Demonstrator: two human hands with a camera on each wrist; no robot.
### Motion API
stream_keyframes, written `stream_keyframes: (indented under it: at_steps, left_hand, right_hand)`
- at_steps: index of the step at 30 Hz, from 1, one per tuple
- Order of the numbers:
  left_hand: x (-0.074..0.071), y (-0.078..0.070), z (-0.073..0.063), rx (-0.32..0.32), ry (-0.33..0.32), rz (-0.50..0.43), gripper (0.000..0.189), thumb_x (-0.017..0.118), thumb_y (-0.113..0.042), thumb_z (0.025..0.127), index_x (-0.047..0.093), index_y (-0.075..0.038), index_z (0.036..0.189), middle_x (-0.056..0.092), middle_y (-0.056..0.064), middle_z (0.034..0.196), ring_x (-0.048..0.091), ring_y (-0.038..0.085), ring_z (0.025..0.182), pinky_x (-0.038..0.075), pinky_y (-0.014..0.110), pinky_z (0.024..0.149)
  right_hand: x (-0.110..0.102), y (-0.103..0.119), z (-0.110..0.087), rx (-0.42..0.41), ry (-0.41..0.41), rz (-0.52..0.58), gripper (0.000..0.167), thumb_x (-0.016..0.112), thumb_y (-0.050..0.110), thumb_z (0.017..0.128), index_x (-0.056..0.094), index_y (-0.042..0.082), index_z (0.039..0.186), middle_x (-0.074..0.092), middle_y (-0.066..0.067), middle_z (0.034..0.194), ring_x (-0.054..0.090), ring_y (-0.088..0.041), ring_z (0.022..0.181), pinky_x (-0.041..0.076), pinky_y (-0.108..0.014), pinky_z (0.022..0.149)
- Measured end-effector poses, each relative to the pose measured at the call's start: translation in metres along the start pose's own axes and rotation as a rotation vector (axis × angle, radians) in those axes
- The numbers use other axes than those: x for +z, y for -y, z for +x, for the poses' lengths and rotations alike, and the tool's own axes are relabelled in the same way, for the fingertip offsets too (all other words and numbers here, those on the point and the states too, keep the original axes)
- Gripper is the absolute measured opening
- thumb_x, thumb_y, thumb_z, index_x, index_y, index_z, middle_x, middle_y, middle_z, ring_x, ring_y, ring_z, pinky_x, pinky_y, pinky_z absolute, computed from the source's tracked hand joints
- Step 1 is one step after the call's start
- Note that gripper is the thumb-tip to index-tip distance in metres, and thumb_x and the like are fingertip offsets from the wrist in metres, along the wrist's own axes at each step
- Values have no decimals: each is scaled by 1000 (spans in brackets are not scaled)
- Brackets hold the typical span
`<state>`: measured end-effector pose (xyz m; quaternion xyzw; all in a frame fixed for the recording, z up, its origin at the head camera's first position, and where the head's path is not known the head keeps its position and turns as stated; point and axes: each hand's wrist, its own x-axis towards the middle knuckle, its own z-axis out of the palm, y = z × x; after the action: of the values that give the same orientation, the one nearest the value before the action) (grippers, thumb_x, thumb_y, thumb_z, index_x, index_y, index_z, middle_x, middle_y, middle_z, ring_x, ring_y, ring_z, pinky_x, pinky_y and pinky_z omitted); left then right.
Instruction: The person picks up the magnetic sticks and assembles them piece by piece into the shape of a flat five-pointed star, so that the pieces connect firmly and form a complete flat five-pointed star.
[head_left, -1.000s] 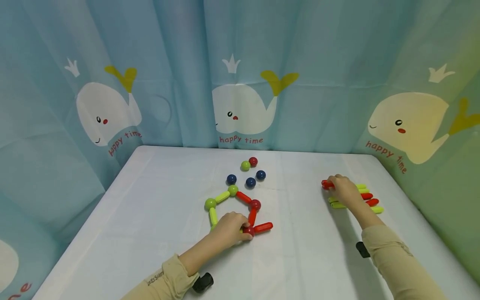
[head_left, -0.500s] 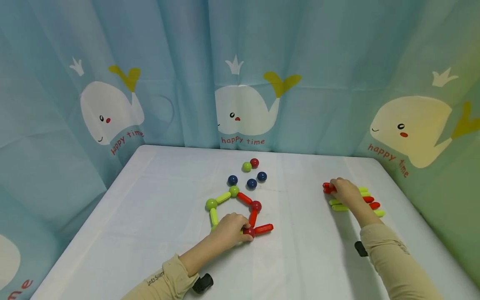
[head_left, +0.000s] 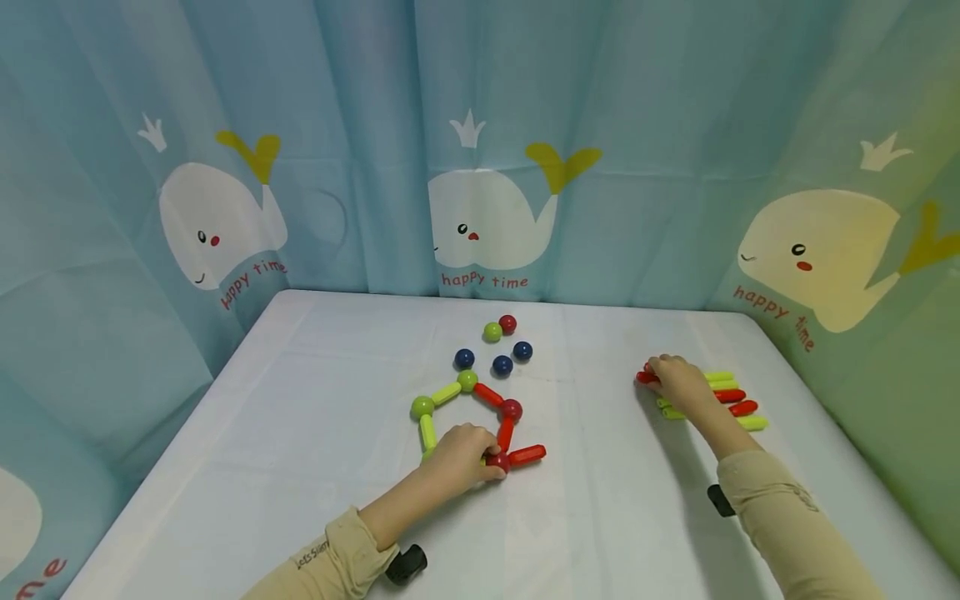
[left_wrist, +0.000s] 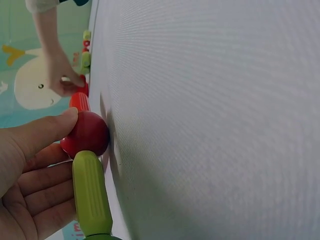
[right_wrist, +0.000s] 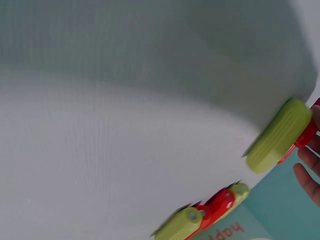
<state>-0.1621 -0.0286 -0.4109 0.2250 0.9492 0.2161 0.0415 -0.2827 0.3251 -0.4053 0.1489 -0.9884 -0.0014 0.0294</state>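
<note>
On the white tabletop, my left hand [head_left: 459, 458] pinches a red ball [left_wrist: 87, 134] between thumb and fingers. The ball is a corner of a ring of balls and short rods; a lime rod [left_wrist: 92, 192] joins it, and a red rod [head_left: 527, 454] sticks out from it to the right. Part of the ring is hidden behind this hand. Over at the right, my right hand [head_left: 681, 385] pinches a red stick [head_left: 645, 377] at the left edge of a group of lime and red sticks [head_left: 727, 396]. Its fingers [right_wrist: 312, 162] only partly show in the right wrist view.
Behind the ring lie loose blue balls [head_left: 502, 365], a lime ball [head_left: 492, 332] and a red ball [head_left: 507, 324]. A blue curtain [head_left: 360, 150] with whale prints hangs along the table's far edge.
My right hand has shifted slightly left with the red stick, away from the lime and red sticks. The left hand keeps its hold on the red ball, and the ring stays put.
</note>
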Motion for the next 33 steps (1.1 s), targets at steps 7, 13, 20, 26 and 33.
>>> stream_keyframes:
  at_steps: [7, 13, 20, 26, 33]
  left_hand:
    - [-1, -1, 0, -12, 2, -7, 22, 80, -25, 74, 73, -9, 86, 66, -4, 74, 45, 7, 65, 39, 20, 65]
    - [0, 0, 0, -8, 13, -5, 21, 80, -25, 74, 74, -9, 87, 66, -5, 75, 45, 7, 66, 39, 19, 65]
    - [-2, 0, -1, -21, 16, -21, 23, 80, -24, 74, 74, -8, 90, 67, -4, 77, 46, 8, 67, 40, 20, 66]
    - [-2, 2, -3, -17, 12, -12, 25, 79, -25, 74, 75, -8, 92, 70, -3, 81, 48, 7, 68, 42, 20, 68]
    - [-2, 0, -1, -16, 20, -6, 28, 79, -26, 74, 75, -8, 96, 72, -2, 85, 49, 7, 70, 43, 21, 69]
  right_hand:
    - [-3, 24, -3, -101, -96, 5, 13, 68, -5, 79, 59, -4, 89, 64, -17, 77, 59, -28, 67, 53, -42, 64]
    - [-2, 50, -7, -153, -118, 37, 16, 68, -7, 78, 62, -4, 91, 67, -16, 80, 60, -25, 67, 54, -39, 65]
    - [-2, 80, -7, -168, -68, 130, 21, 68, -10, 77, 65, -5, 98, 69, -17, 91, 64, -29, 82, 55, -41, 76]
    - [-3, 108, -9, -228, -10, 326, 19, 67, -9, 79, 67, -3, 96, 69, -11, 87, 62, -21, 78, 55, -36, 74]
    - [-2, 133, -11, -275, 39, 462, 12, 68, -1, 81, 68, 0, 93, 68, -6, 82, 54, -11, 70, 51, -23, 65]
